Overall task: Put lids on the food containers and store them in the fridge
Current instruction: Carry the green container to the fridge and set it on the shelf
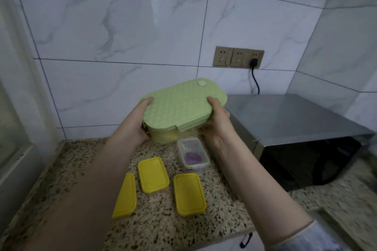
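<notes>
The left hand (142,122) and right hand (217,120) hold the green lunch box (181,108) — lid on, it seems — above the speckled surface (163,220).

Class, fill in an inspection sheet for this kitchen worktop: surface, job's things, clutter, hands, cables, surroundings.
Surface: speckled stone counter.
Job's things: lidded green lunch box held above the counter; three yellow-lidded containers; clear lidded container with purple contents.
Clutter: nothing seen.
Hands: left hand and right hand grip the lunch box ends.
Cables: black cord plugged into wall socket.
Surroundings: microwave at right; marble-look tiled wall.
</notes>
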Demonstrator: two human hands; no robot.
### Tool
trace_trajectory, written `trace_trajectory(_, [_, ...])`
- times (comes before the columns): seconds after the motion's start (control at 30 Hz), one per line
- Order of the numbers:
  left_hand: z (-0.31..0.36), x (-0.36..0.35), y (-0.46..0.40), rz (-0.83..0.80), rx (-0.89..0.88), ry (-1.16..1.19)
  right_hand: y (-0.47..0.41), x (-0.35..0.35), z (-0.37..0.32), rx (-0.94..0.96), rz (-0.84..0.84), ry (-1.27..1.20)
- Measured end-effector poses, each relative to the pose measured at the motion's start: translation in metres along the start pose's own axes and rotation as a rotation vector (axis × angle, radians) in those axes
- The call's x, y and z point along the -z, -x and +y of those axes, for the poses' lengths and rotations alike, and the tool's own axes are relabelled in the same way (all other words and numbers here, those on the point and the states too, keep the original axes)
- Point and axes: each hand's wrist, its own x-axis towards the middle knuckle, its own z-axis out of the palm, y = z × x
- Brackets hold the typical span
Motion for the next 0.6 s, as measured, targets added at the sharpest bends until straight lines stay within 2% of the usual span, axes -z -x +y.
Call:
trace_trajectory(0.27, [-0.032,-0.111,0.019,-0.232,0.081,-0.105,0.048,0.097,-0.068,0.128,0.217,-0.042])
trace_trajectory(0.6, [-0.112,-0.264,0.091,-0.525,0.171,-0.159,0.134,0.241,-0.153,0.296,0.498,-0.074])
